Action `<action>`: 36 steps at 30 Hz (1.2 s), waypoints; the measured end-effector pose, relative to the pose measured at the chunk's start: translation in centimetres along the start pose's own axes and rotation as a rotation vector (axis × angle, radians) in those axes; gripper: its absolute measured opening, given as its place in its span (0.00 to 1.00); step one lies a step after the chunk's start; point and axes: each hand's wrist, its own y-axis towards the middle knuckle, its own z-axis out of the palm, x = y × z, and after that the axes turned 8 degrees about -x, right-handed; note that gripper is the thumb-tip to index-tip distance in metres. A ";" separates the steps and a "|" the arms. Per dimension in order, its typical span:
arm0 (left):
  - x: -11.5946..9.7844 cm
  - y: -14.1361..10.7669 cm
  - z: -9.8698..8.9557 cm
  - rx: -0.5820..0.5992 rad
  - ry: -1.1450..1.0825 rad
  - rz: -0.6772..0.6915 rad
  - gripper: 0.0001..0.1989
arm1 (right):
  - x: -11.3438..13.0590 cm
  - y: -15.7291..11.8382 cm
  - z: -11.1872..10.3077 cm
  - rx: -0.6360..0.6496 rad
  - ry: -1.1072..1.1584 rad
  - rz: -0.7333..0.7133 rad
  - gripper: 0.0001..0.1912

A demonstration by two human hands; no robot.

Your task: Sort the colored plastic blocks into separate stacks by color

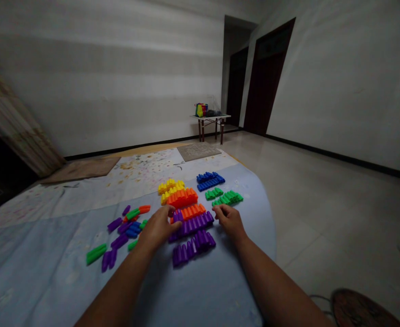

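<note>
Left hand at the far purple row's left end, thumb and fingers parted; right hand by its right end, fingers bunched, can't tell if gripping. One sideways nudge could skew the orange row just behind it.

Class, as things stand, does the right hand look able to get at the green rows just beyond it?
Probably yes: the right hand is close to the green rows and nothing visible stands between them, though whether it already holds something is unclear.
</note>
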 end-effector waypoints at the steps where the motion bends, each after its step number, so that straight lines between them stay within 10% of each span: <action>1: 0.9 0.0 -0.5 -0.001 0.028 -0.010 0.17 | 0.0 0.0 0.0 0.007 0.000 -0.003 0.18; 21: 3.2 -1.3 1.1 0.155 -0.039 -0.031 0.30 | -0.4 -0.1 0.0 0.011 -0.023 0.004 0.19; 27: 4.1 -3.8 0.1 0.057 -0.103 -0.034 0.26 | -0.1 -0.2 -0.1 0.030 0.000 -0.005 0.18; 36: 4.2 -7.0 1.1 0.223 -0.170 0.008 0.25 | -0.2 -0.1 -0.3 -0.018 -0.191 -0.123 0.17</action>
